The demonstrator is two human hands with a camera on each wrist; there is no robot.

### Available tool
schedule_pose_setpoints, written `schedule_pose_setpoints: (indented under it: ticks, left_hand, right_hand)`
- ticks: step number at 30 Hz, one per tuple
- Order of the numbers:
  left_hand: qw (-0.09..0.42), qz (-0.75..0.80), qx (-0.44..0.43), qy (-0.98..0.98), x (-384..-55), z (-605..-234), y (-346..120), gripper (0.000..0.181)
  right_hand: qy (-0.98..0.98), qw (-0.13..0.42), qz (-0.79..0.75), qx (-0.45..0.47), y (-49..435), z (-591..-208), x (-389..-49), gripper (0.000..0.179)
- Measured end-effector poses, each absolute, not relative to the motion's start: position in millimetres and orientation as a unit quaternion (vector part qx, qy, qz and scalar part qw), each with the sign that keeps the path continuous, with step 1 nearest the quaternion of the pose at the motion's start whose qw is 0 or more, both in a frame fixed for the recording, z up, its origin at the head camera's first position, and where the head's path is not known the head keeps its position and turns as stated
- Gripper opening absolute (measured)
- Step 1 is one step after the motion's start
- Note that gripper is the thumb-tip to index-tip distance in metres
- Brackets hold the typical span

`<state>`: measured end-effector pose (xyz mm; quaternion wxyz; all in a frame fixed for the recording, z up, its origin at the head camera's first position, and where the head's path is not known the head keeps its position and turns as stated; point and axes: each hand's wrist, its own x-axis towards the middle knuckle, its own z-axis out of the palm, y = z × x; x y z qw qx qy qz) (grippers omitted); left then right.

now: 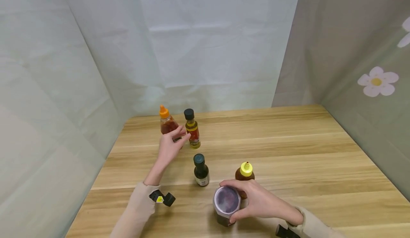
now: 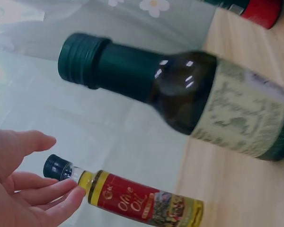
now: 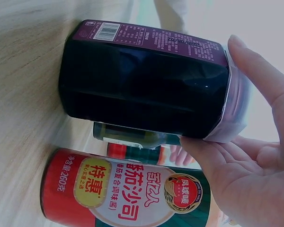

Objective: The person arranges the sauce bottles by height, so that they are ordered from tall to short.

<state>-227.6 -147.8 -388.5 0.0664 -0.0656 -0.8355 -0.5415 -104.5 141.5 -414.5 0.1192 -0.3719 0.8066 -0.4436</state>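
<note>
Head view: jar (image 1: 226, 205) upright at the near side of the table (image 1: 304, 149), left of the yellow-capped bottle (image 1: 246, 174) and a bit nearer. Right hand (image 1: 259, 198) pinches it at the lid (image 1: 227, 199), fingertips on the far edge, thumb on the near edge. Can't tell if base touches wood.

Jar is dark, almost black, glossy, flat-faceted sides. Lid pale lilac at the rim, mottled purple on top. Purple label (image 3: 170, 42) on one side, small white print plus barcode, seen in right wrist view.

Left hand (image 1: 169, 145) is far left, thumb and fingers apart, nothing held, by the oil (image 1: 193, 134); can't tell if fingertips touch it. Oil: upright, black cap, yellow contents, red "Olive Oil" label. Orange-capped bottle (image 1: 166, 122) just left of it, reddish contents, partly behind the left hand. Green-capped bottle (image 1: 201, 172), dark, pale label, stands between oil and jar.
</note>
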Motion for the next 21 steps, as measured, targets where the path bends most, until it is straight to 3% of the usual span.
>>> schedule_pose_setpoints:
  ticks: [21]
  left_hand:
    - [-0.056,-0.558,-0.212,-0.801,-191.2,-431.2,-153.2,0.043]
  right_hand:
    - [0.815,0.117,-0.433,-0.366,144.7,-414.7,-106.3,0.075]
